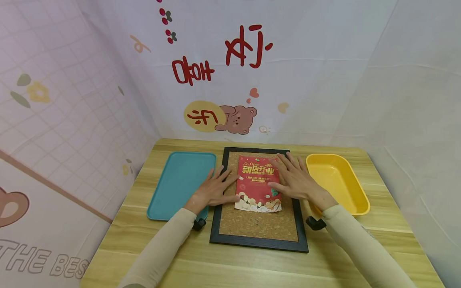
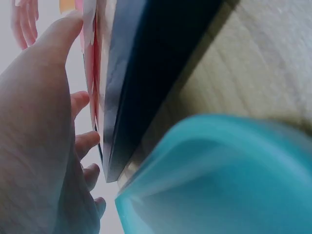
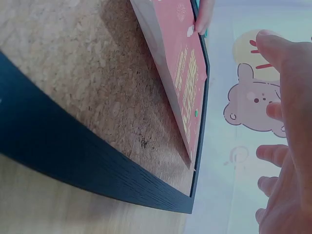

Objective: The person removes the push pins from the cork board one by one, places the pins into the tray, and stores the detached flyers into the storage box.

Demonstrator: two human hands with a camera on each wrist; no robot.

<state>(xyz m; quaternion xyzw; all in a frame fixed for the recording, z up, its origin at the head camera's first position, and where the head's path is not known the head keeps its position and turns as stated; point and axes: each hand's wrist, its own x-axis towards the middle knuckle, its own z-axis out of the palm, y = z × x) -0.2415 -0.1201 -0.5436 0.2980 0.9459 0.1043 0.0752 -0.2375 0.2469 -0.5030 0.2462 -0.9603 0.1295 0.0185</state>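
Observation:
A red paper poster [image 1: 257, 180] with gold lettering lies on a cork board [image 1: 257, 228] with a black frame [image 1: 259, 245]. My left hand [image 1: 212, 188] spreads over the board's left side, its thumb tip [image 1: 235, 198] at the poster's left edge. In the left wrist view, that thumb [image 2: 58, 36] reaches the poster side; contact is hard to tell. My right hand [image 1: 297, 180] spans the poster's right edge with fingers extended. From the right wrist view, the right hand [image 3: 292, 131] appears raised off the board, and the poster's near edge [image 3: 168, 83] stands up from the cork.
A teal tray [image 1: 180, 188] stands left of the board, partly under the left wrist. To the right is a yellow tray [image 1: 336, 182]. All rest on a wooden table [image 1: 230, 266]. White printed cloth [image 1: 306, 88] hangs behind and along both sides.

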